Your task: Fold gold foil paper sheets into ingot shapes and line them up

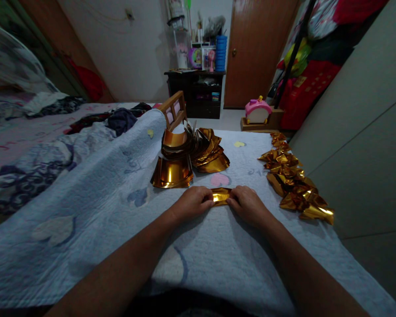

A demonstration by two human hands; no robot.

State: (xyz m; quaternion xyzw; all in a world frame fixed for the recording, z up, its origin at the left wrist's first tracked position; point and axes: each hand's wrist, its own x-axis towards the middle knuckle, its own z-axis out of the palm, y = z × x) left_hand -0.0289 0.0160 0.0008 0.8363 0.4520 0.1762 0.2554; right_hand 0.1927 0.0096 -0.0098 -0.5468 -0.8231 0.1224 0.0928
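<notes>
Between my two hands a gold foil sheet, folded into a narrow strip, lies low over the light blue quilt. My left hand is closed on its left end, thumb in front. The right end is pinched by my right hand. Just beyond my left hand stands a stack of curved gold foil sheets. Beside it, more loose gold sheets fan out to the right. A row of folded gold foil pieces runs along the quilt's right edge.
A small wooden rail rises behind the foil stack. A pale cabinet wall borders the right side. Farther back are a dark shelf unit, a pink toy and a wooden door. Crumpled bedding lies at the left.
</notes>
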